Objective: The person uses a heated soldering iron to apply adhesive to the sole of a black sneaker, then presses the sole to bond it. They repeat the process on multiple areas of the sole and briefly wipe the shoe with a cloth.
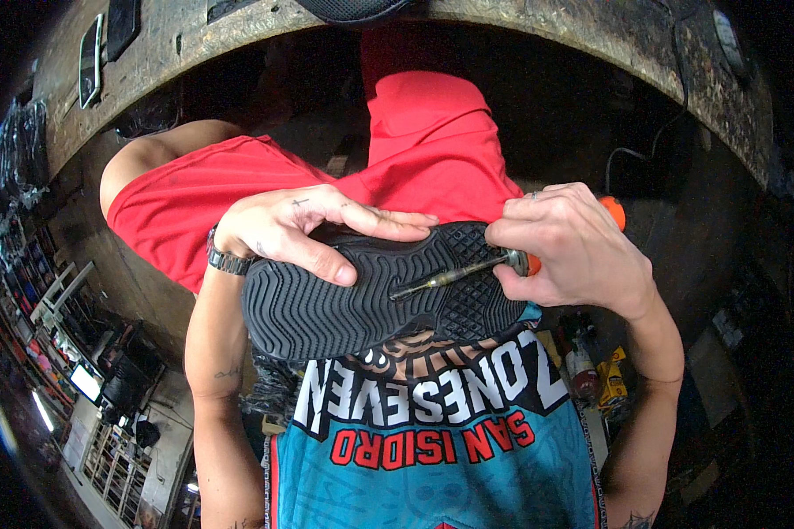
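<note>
A black shoe sole (326, 309) with wavy and diamond-patterned tread lies tread up in front of my torso. My left hand (304, 225) holds it by the far edge, thumb on the tread and fingers stretched along the rim. In my right hand (578, 247) is a tool with an orange handle and a long metal shaft (463, 271). Its darkened tip rests on or just over the middle of the tread, and I cannot tell which. My closed fingers hide most of the handle. Whether the sole belongs to a whole shoe is hidden.
Beyond my red shorts (432, 132) curves the edge of a worn workbench (547, 22). A silver-rimmed object (90, 60) lies on it at the far left, and a dark cord (657, 145) hangs at the right. Crowded shelves (26, 335) stand left. A yellow package (613, 379) sits by my right arm.
</note>
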`<state>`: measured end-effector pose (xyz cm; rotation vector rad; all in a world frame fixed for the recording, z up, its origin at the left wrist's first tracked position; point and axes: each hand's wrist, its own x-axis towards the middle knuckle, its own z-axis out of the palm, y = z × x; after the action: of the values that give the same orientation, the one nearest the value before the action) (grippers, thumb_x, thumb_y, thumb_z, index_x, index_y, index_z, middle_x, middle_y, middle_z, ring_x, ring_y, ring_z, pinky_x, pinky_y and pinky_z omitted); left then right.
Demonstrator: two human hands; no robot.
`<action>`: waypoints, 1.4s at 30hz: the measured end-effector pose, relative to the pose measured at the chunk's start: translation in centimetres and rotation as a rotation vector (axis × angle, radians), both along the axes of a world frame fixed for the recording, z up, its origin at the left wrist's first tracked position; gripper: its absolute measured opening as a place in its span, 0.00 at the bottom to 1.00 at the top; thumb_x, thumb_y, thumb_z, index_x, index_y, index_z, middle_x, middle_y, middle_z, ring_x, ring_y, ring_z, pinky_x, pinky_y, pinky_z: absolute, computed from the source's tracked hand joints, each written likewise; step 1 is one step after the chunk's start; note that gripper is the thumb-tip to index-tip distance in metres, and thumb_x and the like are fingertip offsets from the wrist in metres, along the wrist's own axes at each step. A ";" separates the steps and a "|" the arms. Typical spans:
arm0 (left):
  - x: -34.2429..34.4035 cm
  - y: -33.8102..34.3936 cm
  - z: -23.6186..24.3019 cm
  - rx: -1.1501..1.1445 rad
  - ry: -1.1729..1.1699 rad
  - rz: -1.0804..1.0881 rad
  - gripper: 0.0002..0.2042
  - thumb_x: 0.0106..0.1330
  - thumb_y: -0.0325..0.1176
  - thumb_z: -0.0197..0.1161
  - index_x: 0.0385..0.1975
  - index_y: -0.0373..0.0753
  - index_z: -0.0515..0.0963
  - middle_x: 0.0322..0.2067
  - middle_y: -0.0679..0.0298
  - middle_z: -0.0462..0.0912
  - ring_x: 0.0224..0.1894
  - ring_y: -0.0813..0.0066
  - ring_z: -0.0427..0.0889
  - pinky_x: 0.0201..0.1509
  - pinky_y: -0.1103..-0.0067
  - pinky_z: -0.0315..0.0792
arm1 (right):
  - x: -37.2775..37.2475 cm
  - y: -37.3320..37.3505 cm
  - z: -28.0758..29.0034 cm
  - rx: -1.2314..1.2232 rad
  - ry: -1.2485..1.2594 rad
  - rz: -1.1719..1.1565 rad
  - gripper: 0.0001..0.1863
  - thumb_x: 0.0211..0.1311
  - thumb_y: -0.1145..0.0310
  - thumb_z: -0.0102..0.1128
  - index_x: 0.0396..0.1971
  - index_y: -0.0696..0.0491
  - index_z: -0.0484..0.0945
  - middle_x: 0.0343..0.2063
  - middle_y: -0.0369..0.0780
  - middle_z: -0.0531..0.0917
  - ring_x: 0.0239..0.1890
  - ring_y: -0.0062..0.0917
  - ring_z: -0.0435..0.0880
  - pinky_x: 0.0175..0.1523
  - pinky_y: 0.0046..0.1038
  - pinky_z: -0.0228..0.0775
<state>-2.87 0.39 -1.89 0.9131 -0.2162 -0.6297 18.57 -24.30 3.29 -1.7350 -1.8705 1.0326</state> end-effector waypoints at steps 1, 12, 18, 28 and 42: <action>0.0 0.0 0.0 -0.008 0.009 0.003 0.33 0.69 0.29 0.69 0.71 0.27 0.65 0.75 0.42 0.60 0.79 0.56 0.55 0.82 0.66 0.48 | 0.0 0.0 -0.1 -0.001 0.004 0.005 0.12 0.47 0.63 0.71 0.21 0.51 0.76 0.22 0.38 0.78 0.30 0.38 0.83 0.38 0.39 0.70; -0.1 0.1 -0.1 0.024 0.020 -0.015 0.34 0.68 0.30 0.70 0.72 0.27 0.65 0.75 0.43 0.60 0.79 0.57 0.56 0.82 0.67 0.48 | -0.4 0.0 0.1 -0.044 0.142 0.076 0.12 0.46 0.62 0.71 0.21 0.52 0.76 0.23 0.38 0.79 0.31 0.38 0.84 0.39 0.38 0.72; 0.0 0.0 0.2 0.054 0.042 0.002 0.33 0.67 0.33 0.72 0.70 0.29 0.69 0.74 0.44 0.63 0.78 0.57 0.59 0.81 0.66 0.51 | 0.0 -0.4 0.5 -0.038 -0.006 0.001 0.12 0.46 0.62 0.71 0.21 0.52 0.77 0.24 0.39 0.80 0.31 0.37 0.84 0.40 0.38 0.73; 0.7 -2.0 8.6 1.243 -0.363 0.157 0.13 0.58 0.28 0.68 0.43 0.34 0.86 0.45 0.54 0.80 0.49 0.53 0.79 0.54 0.64 0.75 | 0.7 -0.8 -1.1 -0.095 0.155 -0.004 0.12 0.41 0.69 0.72 0.28 0.57 0.82 0.24 0.42 0.83 0.28 0.39 0.85 0.37 0.36 0.74; 2.1 -3.0 10.8 1.395 -0.383 -0.025 0.10 0.58 0.27 0.67 0.40 0.34 0.84 0.46 0.51 0.81 0.46 0.50 0.82 0.43 0.62 0.79 | 0.5 -2.3 -2.5 -0.022 0.349 -0.112 0.12 0.42 0.71 0.71 0.28 0.59 0.83 0.24 0.44 0.85 0.27 0.37 0.87 0.37 0.33 0.78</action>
<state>-0.75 -2.62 8.96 2.3851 -0.1030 -0.5816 19.03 -26.56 0.81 -1.5335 -1.5338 1.2248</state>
